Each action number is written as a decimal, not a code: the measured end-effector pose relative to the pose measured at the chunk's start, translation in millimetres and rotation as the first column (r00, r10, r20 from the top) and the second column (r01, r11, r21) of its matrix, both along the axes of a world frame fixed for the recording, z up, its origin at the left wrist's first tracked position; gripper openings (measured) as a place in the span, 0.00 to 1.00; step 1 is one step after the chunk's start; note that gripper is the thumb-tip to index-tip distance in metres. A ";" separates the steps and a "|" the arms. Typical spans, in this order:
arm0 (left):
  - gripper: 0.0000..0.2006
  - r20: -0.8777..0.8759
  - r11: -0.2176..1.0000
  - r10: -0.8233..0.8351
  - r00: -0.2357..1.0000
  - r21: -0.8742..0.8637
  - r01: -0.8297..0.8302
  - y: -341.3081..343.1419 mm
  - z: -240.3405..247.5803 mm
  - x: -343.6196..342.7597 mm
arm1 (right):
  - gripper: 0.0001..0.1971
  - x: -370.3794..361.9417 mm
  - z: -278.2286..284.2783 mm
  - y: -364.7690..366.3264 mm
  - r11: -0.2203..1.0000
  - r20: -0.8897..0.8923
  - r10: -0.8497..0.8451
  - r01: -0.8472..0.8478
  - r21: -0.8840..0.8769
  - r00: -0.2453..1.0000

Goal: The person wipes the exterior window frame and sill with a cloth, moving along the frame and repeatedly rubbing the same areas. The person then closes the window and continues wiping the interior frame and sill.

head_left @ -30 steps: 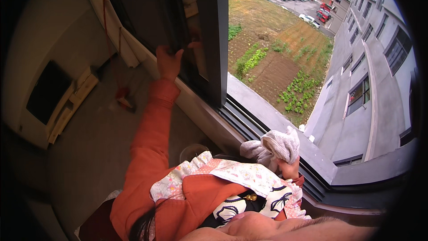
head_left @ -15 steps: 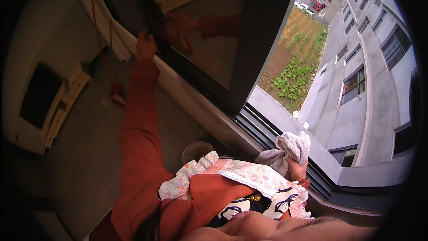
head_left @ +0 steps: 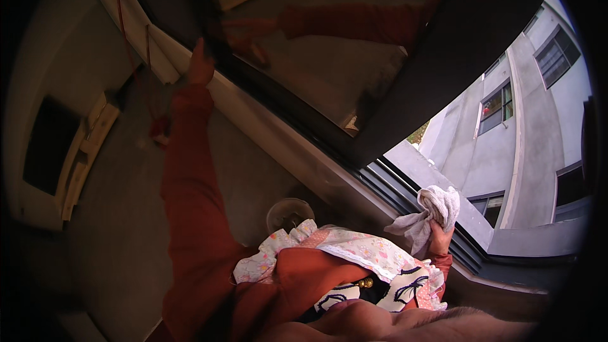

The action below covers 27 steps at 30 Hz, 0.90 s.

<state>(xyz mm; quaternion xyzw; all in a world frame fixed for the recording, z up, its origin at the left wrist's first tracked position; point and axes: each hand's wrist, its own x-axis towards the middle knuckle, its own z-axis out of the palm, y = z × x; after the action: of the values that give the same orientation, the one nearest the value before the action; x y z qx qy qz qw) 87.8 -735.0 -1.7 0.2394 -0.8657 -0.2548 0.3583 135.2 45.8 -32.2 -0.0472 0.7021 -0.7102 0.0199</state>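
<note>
My left hand (head_left: pixel 202 65) reaches far forward at the end of a rust-red sleeve and touches the inner edge of the dark-framed sliding window sash (head_left: pixel 396 111). Its fingers look stretched out along the frame, dimly lit; the glass mirrors the hand and sleeve. In my right hand (head_left: pixel 441 238), close to my body at the right, is a bunched whitish-grey cloth (head_left: pixel 438 208). That hand is closed around the cloth's lower part, above the dark window track (head_left: pixel 400 185). The cloth's loose end hangs to the left.
A pale sill (head_left: pixel 285 136) runs diagonally below the sash. A round clear container (head_left: pixel 290 212) stands beside my floral apron (head_left: pixel 361 250). Red cords (head_left: pixel 123 25) hang by the curtain at left. A dark screen (head_left: pixel 50 145) and wooden stand (head_left: pixel 88 145) are beyond. Outside rises a grey building (head_left: pixel 465 126).
The sash has slid right, narrowing the opening and covering most of the garden view outside. My left hand's fingers have straightened on the frame. The cloth, still held, appears slightly farther right.
</note>
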 end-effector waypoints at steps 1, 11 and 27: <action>0.35 0.005 1.000 -0.004 1.000 -0.005 0.004 -3.8 -0.3 -0.9 | 0.28 0.7 -0.2 -0.6 1.000 -0.015 -0.013 0.013 0.005 1.000; 0.39 0.206 0.972 0.136 0.969 -0.218 -0.090 9.7 8.5 -9.0 | 0.26 3.4 -3.3 0.3 0.997 -0.087 -0.057 0.061 0.050 0.995; 0.13 -0.273 0.169 -0.712 0.647 0.828 0.535 375.1 -70.9 92.4 | 0.22 -2.9 -16.3 -3.3 0.990 -0.178 0.026 -0.049 -0.131 0.984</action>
<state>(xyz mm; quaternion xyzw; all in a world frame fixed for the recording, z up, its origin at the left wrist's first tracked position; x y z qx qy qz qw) 180.2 -359.8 -72.6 0.0271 -0.6610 -0.7494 -0.0286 132.3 42.5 -48.6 -0.1243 0.6505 -0.7486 -0.0321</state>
